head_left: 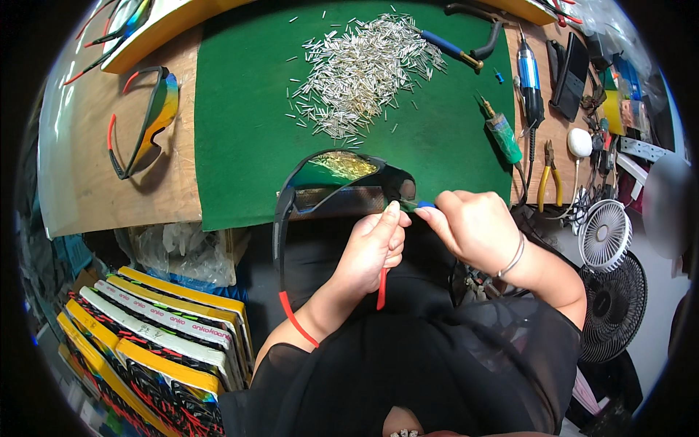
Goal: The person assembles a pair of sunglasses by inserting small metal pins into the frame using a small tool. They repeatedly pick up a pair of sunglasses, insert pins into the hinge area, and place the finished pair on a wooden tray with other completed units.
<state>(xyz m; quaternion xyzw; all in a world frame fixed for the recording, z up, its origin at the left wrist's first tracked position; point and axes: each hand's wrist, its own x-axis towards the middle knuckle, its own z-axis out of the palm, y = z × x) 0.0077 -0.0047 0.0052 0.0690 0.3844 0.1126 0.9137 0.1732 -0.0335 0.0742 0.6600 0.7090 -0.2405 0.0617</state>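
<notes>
My left hand (375, 251) is closed around one temple of a pair of wraparound sunglasses (284, 240) with a black frame, yellowish mirrored lens and red temple ends. The thumb presses near the hinge at the lens's right end. The other temple curves down over my left forearm. In my closed right hand (470, 226) is a small screwdriver (424, 205); only a bit of its blue handle and thin metal shaft shows. Its tip points left at the hinge by my left thumb, and whether it touches a screw is hidden.
A pile of small metal pins (364, 73) lies on the green mat (240, 109). Finished-looking sunglasses (149, 124) rest at left. Right of the mat are a green-handled soldering iron (502, 135), a blue electric screwdriver (530, 80), yellow pliers (551, 178) and a white fan (604, 234).
</notes>
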